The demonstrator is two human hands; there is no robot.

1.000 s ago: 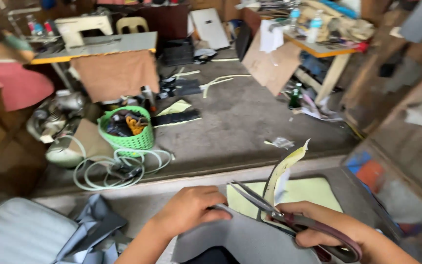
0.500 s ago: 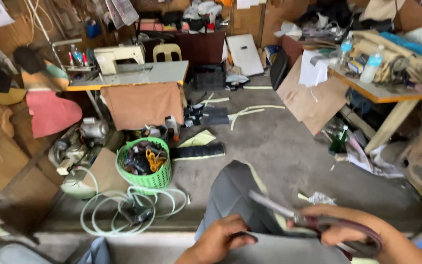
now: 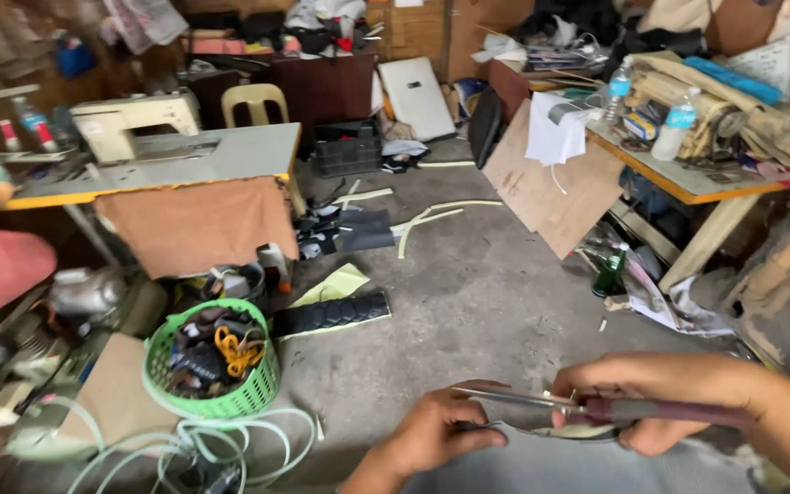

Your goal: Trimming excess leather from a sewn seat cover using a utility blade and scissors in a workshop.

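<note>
My right hand (image 3: pixel 665 402) grips a pair of large scissors (image 3: pixel 560 407) by the dark maroon handles, blades pointing left. My left hand (image 3: pixel 441 430) pinches the edge of a grey sheet of material (image 3: pixel 578 467) right at the blade tips. The sheet lies low in the view, mostly cut off by the bottom edge. Both hands are held close together over the concrete floor.
A green basket (image 3: pixel 217 393) of scraps and pale hose coils (image 3: pixel 185 448) sit at left. A sewing machine (image 3: pixel 134 123) stands on a grey table (image 3: pixel 166 165). A wooden bench (image 3: pixel 688 183) with bottles is at right. Strips and a black piece (image 3: pixel 331 316) litter the floor.
The view has tilted up and steadied, showing more of the workshop. The grey sheet dropped from upright to low at the bottom edge. The scissors now lie level, both hands closer together.
</note>
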